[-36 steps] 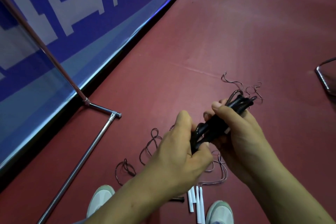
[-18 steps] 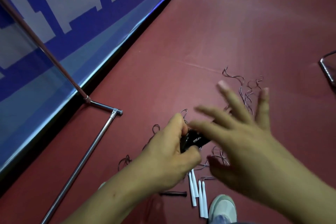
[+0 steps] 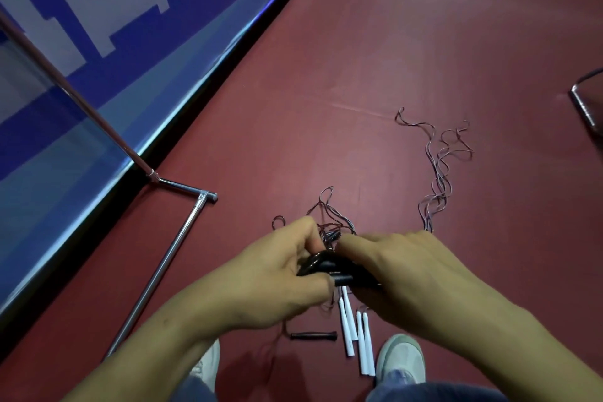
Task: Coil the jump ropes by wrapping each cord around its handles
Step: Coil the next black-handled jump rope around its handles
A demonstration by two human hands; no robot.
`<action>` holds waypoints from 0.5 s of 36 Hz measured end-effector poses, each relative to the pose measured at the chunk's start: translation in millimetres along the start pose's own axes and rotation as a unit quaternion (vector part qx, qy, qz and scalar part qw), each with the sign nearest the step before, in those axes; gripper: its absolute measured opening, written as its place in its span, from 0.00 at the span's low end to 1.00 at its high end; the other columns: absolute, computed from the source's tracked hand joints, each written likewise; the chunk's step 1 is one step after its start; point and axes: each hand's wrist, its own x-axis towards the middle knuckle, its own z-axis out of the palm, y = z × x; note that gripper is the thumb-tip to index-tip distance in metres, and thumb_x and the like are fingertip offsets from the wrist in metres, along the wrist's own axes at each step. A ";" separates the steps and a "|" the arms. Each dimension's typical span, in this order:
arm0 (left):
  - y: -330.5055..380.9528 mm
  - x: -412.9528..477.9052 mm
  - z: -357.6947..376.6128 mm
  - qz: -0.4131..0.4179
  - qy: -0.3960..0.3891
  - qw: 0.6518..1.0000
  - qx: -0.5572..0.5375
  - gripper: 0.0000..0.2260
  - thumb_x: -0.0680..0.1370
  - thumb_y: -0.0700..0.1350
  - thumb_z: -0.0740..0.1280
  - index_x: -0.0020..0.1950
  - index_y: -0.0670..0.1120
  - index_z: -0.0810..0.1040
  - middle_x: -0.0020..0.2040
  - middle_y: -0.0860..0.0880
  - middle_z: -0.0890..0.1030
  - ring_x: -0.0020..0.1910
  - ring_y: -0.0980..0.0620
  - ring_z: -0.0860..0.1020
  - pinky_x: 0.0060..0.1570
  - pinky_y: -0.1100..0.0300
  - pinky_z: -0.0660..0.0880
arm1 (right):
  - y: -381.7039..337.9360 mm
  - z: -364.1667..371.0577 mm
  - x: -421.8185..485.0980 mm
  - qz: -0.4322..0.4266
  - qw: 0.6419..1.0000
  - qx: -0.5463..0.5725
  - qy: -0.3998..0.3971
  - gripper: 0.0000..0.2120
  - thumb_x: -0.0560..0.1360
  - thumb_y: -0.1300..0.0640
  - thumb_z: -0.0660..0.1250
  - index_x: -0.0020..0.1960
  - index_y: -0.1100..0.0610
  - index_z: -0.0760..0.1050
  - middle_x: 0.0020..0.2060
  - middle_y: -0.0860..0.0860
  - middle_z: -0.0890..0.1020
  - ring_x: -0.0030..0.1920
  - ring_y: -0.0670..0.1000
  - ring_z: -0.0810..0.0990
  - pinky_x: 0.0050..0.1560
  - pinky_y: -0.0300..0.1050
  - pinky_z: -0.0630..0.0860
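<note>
Handles (image 3: pixel 339 271), black, gripped by left hand (image 3: pixel 274 277) and right hand (image 3: pixel 411 274); white handles (image 3: pixel 359 336), cord (image 3: pixel 437 179), shoe (image 3: pixel 403 359) below.

The right hand (image 3: pixel 408 271) hides much of the black handles (image 3: pixel 329 268); far right of them, a possibly metal frame (image 3: pixel 587 104) is cropped.

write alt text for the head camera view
The left hand and right hand hold a bundle of black handles above a dark red floor. Thin cord trails loose across the floor, and white handles and a lone black handle lie near the person's shoes.
</note>
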 end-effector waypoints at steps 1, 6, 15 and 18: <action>1.5 -0.6 -2.0 -0.002 -0.001 1.000 -0.012 0.09 0.71 0.40 0.67 0.44 0.49 0.67 0.34 0.43 0.72 0.25 0.52 0.65 0.25 0.59 0.62 | -0.3 0.7 -0.7 -0.003 1.000 -0.003 -0.009 0.10 0.70 0.46 0.56 0.47 0.47 0.71 0.34 0.44 0.77 0.29 0.54 0.75 0.23 0.44 0.62; 0.1 -1.9 -15.8 -0.009 -0.009 0.998 0.059 0.11 0.70 0.49 0.74 0.45 0.51 0.73 0.38 0.37 0.79 0.34 0.49 0.72 0.33 0.47 0.69 | -5.1 -1.3 -1.1 -0.005 0.999 0.029 -0.033 0.11 0.82 0.46 0.57 0.63 0.44 0.66 0.50 0.47 0.78 0.46 0.57 0.78 0.36 0.49 0.66; 0.0 -5.2 -21.1 -0.119 -0.062 0.907 0.399 0.16 0.67 0.56 0.79 0.49 0.51 0.83 0.43 0.53 0.83 0.43 0.53 0.81 0.48 0.51 0.80 | -39.7 44.6 -3.7 0.007 0.992 -0.048 -0.113 0.07 0.75 0.59 0.59 0.52 0.52 0.71 0.36 0.53 0.80 0.32 0.60 0.81 0.24 0.48 0.61; -7.8 -3.9 -7.0 -0.126 -0.035 0.876 0.465 0.08 0.73 0.50 0.74 0.46 0.47 0.79 0.45 0.49 0.79 0.44 0.45 0.80 0.45 0.48 0.80 | -52.1 48.4 -1.6 0.038 0.992 -0.035 -0.113 0.12 0.78 0.62 0.52 0.54 0.56 0.73 0.43 0.57 0.83 0.40 0.60 0.84 0.33 0.48 0.68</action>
